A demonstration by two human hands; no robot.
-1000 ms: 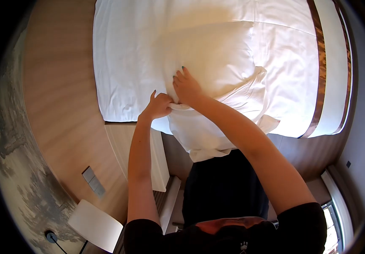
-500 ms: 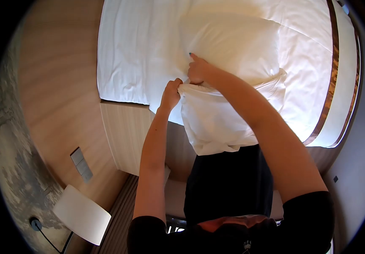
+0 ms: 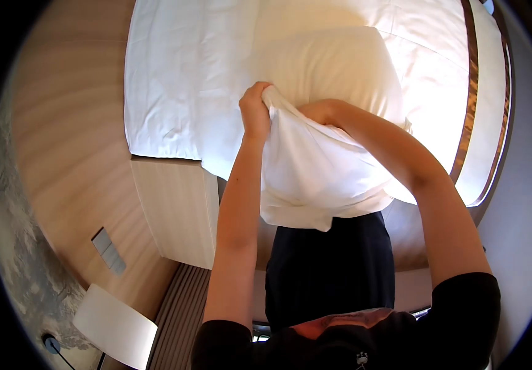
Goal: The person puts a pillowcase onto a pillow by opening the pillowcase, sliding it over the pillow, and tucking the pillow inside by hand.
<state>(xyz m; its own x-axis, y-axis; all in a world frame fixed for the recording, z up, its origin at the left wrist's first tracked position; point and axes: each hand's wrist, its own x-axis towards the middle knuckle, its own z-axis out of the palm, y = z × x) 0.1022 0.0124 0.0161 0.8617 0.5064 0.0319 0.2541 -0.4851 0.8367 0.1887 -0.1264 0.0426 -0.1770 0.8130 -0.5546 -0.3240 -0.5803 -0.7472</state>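
A white pillow [image 3: 340, 68] lies on the white bed [image 3: 173, 80], its near part inside a loose white pillowcase [image 3: 315, 166] that hangs over the bed's edge toward my body. My left hand [image 3: 256, 108] is closed on the upper left corner of the pillowcase opening and holds it up. My right hand [image 3: 320, 111] reaches in behind the raised edge of the cloth, at the near side of the pillow. Its fingers are hidden by the fabric, so what they touch does not show.
A light wooden bedside cabinet [image 3: 176, 209] stands against the bed's near left side. Beyond it are a wall switch panel [image 3: 108, 250], a white lamp shade [image 3: 116, 325] and a ribbed curtain [image 3: 179, 314]. Brown trim [image 3: 470, 92] crosses the bed at the right.
My left hand has lifted the pillowcase edge up over the near part of the pillow. My right hand, earlier visible on top, has slipped behind the cloth.
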